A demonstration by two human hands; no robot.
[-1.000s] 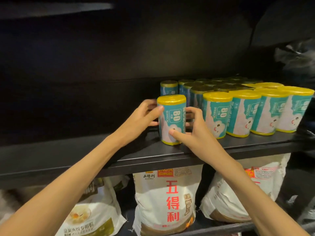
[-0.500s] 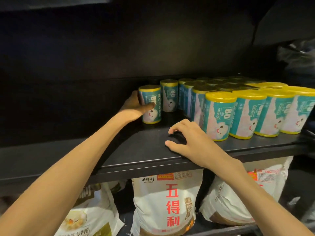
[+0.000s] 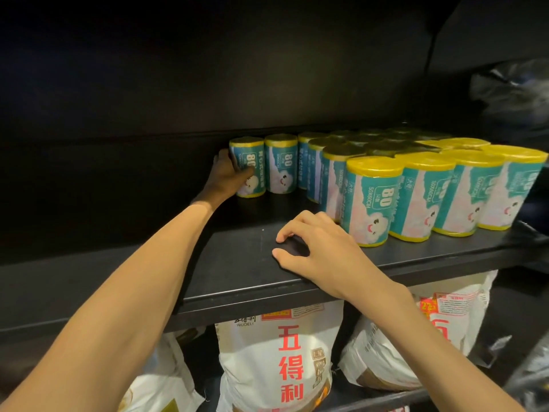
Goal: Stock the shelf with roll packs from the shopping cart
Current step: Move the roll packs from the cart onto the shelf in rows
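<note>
Roll packs, teal-wrapped cylinders with yellow caps (image 3: 368, 200), stood on the black metal shelf (image 3: 243, 275). My left hand (image 3: 227, 176) gripped the rear-left pack (image 3: 248, 168) round its side; light and soft, I judged. My right hand (image 3: 320, 248) rested loose, empty.

Two slender bare forearms, no sleeves, watch or rings; hands (image 3: 228, 176) (image 3: 322, 251) with short, unpainted nails.

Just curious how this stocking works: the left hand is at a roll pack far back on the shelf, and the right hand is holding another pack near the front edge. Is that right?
Not quite. In the head view the right hand holds nothing; its fingertips rest on the bare shelf near the front edge. The left hand is indeed at a roll pack far back.
</note>
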